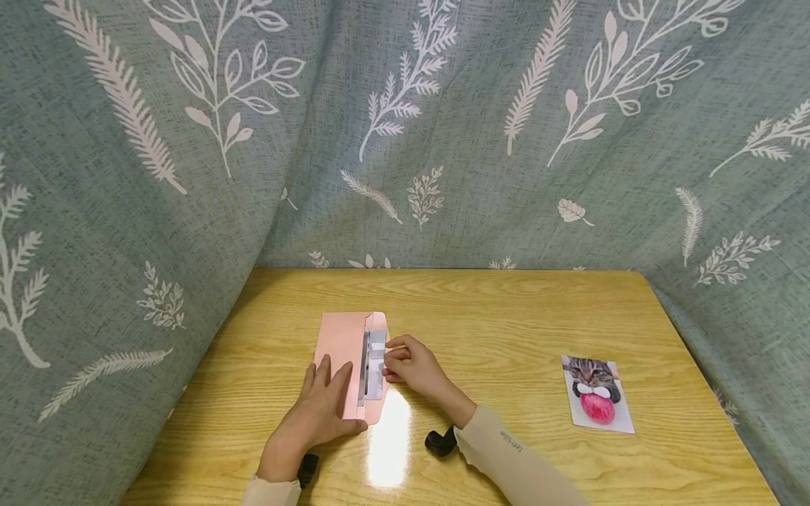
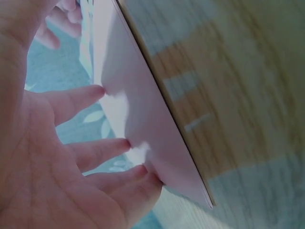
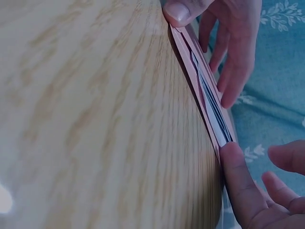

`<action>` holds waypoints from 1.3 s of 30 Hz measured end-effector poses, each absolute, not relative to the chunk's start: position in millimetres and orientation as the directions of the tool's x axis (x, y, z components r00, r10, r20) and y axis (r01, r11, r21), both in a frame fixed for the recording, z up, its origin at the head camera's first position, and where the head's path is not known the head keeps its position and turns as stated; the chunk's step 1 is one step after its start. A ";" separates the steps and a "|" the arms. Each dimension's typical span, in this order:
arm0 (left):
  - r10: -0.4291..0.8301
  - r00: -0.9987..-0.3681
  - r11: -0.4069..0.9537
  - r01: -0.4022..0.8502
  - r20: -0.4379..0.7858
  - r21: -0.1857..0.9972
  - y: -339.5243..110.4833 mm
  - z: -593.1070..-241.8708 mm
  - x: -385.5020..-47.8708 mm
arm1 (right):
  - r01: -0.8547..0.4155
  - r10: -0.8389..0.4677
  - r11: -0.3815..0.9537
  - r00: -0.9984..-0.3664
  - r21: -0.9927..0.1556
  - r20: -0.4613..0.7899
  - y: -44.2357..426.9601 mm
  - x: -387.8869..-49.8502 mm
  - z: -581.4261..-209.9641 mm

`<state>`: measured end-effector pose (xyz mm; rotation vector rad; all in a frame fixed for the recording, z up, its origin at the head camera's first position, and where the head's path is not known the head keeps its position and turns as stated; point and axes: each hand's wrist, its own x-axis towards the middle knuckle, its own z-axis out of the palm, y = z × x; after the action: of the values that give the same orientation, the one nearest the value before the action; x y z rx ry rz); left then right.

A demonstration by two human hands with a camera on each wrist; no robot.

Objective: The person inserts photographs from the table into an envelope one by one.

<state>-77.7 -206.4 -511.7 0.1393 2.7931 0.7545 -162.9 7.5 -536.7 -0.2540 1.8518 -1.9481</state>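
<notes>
A pink envelope (image 1: 339,334) lies on the table with its flap unfolded to the right. Pale sheets, perhaps photos (image 1: 375,386), stick out of its opening over the flap; the rest of them is hidden inside. Spread fingertips of my left hand (image 1: 319,407) press on the envelope's front, and its thumb is by the near edge. At the flap side, my right hand (image 1: 418,369) touches the edge of the sheets. In the right wrist view one digit of the right hand (image 3: 248,195) meets that edge, its other fingers apart from it.
A photo of a cat with a pink ball (image 1: 595,397) lies on the right part of the wooden table (image 1: 493,316). Patterned green cloth (image 1: 392,197) hangs behind and along both sides. Black wrist-worn devices (image 1: 439,443) sit under both wrists.
</notes>
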 end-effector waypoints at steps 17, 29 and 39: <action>0.164 -0.969 0.872 0.055 -0.184 0.487 -206.0 -511.9 -77.8 | 0.204 -0.433 -0.028 -0.885 -0.979 -0.172 -7.7 -165.7 -539.2; 0.164 -0.969 0.870 0.053 -0.187 0.490 -206.2 -511.5 -77.0 | 0.189 -0.427 -0.017 -0.889 -0.982 -0.163 -16.9 -163.7 -537.7; 0.170 -0.970 0.873 0.066 -0.174 0.484 -206.0 -510.9 -77.5 | 0.135 -0.414 0.031 -0.900 -0.990 -0.136 -23.8 -161.9 -535.5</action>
<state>-77.5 -206.0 -510.9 0.1801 2.8328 0.7211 -161.9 -23.8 -535.5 -0.2826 1.9283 -1.9258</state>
